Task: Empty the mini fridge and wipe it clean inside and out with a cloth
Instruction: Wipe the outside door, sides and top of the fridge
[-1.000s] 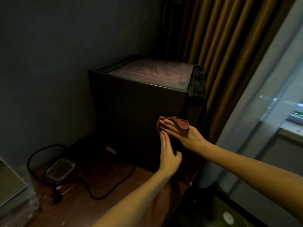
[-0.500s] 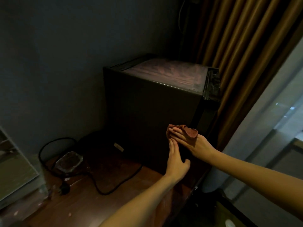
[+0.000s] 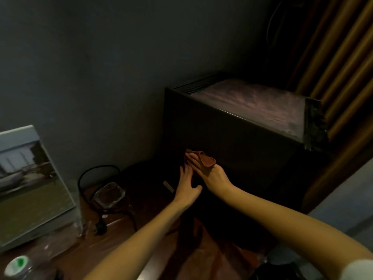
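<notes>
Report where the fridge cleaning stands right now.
Done: nothing certain; the mini fridge top looks streaky. In hand: the right hand presses the cloth on its side panel, with the left hand flat beside it. Left: the rest of the outside; the inside is hidden, so emptying cannot be judged.

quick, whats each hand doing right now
Left hand: open, straight fingers flat against the side of the mini fridge.
Right hand: open, straight fingers pressing the cloth against that same side.
</notes>
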Demonstrator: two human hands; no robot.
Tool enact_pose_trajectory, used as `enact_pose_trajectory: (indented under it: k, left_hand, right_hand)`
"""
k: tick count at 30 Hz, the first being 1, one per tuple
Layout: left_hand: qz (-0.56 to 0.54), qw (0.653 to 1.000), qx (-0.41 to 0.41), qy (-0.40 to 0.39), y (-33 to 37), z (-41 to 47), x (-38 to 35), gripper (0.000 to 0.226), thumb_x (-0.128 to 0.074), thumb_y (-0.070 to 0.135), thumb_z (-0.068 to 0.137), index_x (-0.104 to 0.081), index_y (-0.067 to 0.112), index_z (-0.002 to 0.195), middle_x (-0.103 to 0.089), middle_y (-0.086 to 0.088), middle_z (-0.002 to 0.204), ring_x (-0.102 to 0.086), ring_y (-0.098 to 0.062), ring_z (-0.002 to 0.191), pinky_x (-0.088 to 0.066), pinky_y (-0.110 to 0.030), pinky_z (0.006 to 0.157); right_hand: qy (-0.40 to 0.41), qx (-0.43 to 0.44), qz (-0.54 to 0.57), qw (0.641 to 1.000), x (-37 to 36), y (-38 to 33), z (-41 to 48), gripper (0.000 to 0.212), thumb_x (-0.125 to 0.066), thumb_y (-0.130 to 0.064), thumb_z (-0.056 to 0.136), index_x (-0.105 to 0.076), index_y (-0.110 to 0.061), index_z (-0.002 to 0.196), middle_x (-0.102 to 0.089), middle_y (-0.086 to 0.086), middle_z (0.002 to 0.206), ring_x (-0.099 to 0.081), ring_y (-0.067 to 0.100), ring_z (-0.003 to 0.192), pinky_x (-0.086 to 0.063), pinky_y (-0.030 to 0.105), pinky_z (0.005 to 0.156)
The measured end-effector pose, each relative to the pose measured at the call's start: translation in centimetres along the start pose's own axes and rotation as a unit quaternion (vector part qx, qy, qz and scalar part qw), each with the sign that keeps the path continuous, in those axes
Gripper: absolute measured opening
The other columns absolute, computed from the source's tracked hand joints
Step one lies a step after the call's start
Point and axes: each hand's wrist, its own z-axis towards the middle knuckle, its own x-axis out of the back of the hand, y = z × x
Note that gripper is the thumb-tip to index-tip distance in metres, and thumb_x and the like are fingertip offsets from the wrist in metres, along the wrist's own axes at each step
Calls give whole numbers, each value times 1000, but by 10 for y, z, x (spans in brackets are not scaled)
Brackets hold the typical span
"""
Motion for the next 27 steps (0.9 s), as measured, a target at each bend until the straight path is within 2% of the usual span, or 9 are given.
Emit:
enact_pose_trajectory:
  k: [2,4,8,14,17,19,22,24,27]
  left_hand:
    - [-19,1000,25,-1,-9,11,25,82,-56,9,92,-5,21,154,4,1,162,6,-21,148,1,-44,119]
    - [-44,998,47,7,-18,21,46,84,-58,11,91,-4,26,154,3,0,162,-12,-29,148,-21,-54,116]
    - [-79,995,54,34,-31,41,72,81,-57,7,91,-8,22,154,-9,-2,161,-18,-22,146,-24,-23,110]
    - [-123,988,73,50,-56,63,93,81,-59,15,93,-6,29,153,-10,-2,162,-21,-21,145,-28,-35,116]
    - [-151,985,66,42,-61,67,94,81,-58,16,94,-5,30,154,-12,5,159,-39,-9,127,-51,-12,80]
    - [-158,985,56,37,-64,65,89,82,-57,11,95,-3,29,154,-14,2,159,-41,-5,119,-48,-5,67]
    - [-132,989,63,21,-64,55,74,80,-52,1,94,-6,26,154,-21,-1,157,-48,0,117,-50,-11,77]
    - [-116,990,76,2,-60,45,62,82,-50,-6,91,-8,29,152,-24,-4,156,-54,-10,118,-52,-31,93]
    - [-98,991,76,-44,-51,24,33,83,-49,-9,89,-4,22,153,-7,0,158,-12,-19,145,-21,-35,118]
  right_hand:
    - [-36,26,-31,999,8,-4,28,80,-35,-27,98,27,3,139,35,19,148,32,32,136,25,50,102]
    - [-47,36,-45,997,13,-11,52,83,-36,-31,98,26,5,139,27,20,154,24,33,143,23,50,107]
    - [-60,53,-64,995,18,-24,96,85,-39,-33,97,22,3,144,24,22,155,18,34,145,16,48,112]
    - [-61,64,-66,994,15,-46,140,91,-48,-32,95,20,0,147,21,21,157,13,34,146,5,45,119]
    - [-56,63,-81,993,13,-50,145,93,-51,-33,94,17,-3,149,20,21,157,12,35,146,5,47,117]
    - [-52,70,-87,992,11,-51,141,92,-50,-33,94,17,-4,149,20,20,157,12,34,146,4,46,117]
    - [-46,92,-83,991,2,-52,122,87,-43,-35,97,20,-1,147,23,20,156,16,33,146,9,45,116]
    - [-35,92,-59,993,-8,-54,98,88,-39,-37,98,25,3,142,25,20,155,18,33,145,17,47,110]
    - [-13,66,-37,997,-25,-57,53,87,-37,-34,98,29,7,138,33,23,149,25,34,141,22,50,104]
